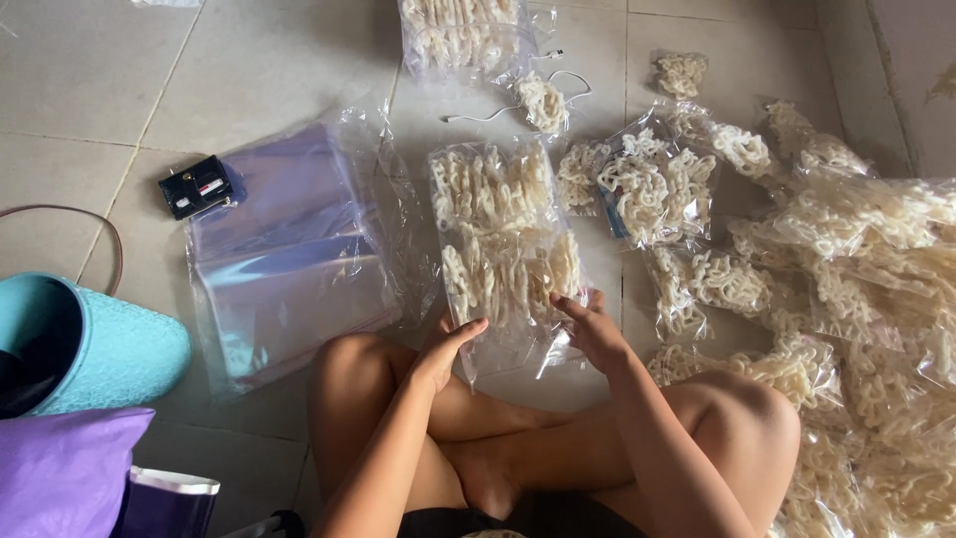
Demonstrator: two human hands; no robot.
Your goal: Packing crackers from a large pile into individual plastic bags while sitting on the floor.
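Gripping a crinkly clear bag (506, 249) of lacy pale crackers, left hand (445, 349) and right hand (593, 329) clasping its open end

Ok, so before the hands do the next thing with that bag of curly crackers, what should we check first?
1. Both hands on the bag: ok. The left hand and right hand grip the bottom corners of the filled bag.
2. Bag lying flat on the floor: ok.
3. Bag's bottom edge closed: cannot tell, the fingers cover it.
4. Empty clear bags within likely reach: ok, stacked beside the left knee.
5. Loose crackers kept off the floor: not ok, a clump sits on the white cable.
6. More crackers close by: ok, piled at the right.
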